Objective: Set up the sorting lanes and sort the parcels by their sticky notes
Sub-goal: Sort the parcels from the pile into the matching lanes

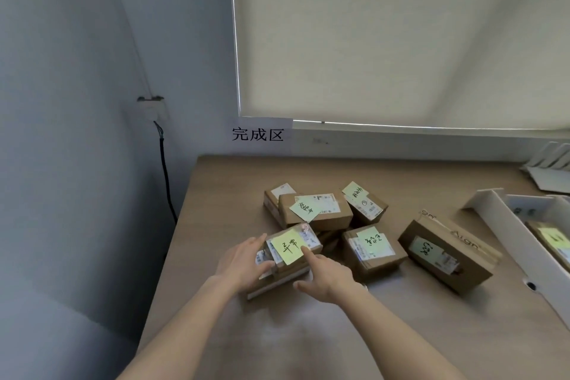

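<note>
Several brown cardboard parcels with yellow-green sticky notes lie in a loose pile on the wooden table (222, 194). The nearest parcel (311, 239) sits on top of another box, and its sticky note (288, 246) carries handwriting. My left hand (243, 265) grips this parcel's left side, fingers curled round its edge. My right hand (327, 276) touches the note's right corner with a straight index finger. Other noted parcels lie behind (320, 213), at the back right (365, 205), to the right (371, 251), and a larger one further right (447, 256).
White cardboard lane dividers (505, 225) stand at the right edge, with a noted parcel (552, 239) inside one lane. A paper sign (259, 135) hangs on the wall under the window blind. A black cable (166, 176) runs down the left wall. White folded sheets (552, 163) lie at the far right.
</note>
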`<state>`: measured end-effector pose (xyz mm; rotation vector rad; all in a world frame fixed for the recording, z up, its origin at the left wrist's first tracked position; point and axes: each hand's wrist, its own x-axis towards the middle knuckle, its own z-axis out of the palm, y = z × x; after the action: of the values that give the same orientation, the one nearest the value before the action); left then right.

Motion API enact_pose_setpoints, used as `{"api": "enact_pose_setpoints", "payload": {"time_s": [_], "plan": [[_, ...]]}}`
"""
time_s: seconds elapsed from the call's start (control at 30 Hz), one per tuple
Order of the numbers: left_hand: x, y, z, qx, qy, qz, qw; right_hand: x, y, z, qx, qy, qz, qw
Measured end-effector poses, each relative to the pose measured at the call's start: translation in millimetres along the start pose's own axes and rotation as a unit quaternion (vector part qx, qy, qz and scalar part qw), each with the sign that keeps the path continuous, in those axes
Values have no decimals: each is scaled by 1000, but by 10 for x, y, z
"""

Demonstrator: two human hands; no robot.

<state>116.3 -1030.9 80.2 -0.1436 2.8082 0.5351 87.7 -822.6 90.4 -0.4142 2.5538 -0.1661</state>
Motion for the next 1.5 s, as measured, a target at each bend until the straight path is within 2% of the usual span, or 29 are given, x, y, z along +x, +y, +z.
{"api": "enact_pose_setpoints", "payload": {"time_s": [0.17, 0.47, 0.8, 1.07, 1.3, 1.5], "plan": [[365, -119, 220, -16, -28, 13, 999, 249, 1, 119, 9, -13, 16, 1000], [781, -166, 501, -118, -43, 20, 992, 416, 60, 293, 40, 15, 33, 999], [494, -151, 753, -172, -36, 56, 983, 427, 65, 426, 88, 23, 23, 996], [236, -41, 778, -186, 10, 61, 981, 268, 97, 468, 142, 44, -9, 989], [-73, 389, 404, -188, 40, 90, 977, -268, 243, 85, 165, 92, -29, 982], [-421, 1376, -160, -150, 84, 172, 970, -1093, 723, -563, 161, 164, -20, 973]]}}
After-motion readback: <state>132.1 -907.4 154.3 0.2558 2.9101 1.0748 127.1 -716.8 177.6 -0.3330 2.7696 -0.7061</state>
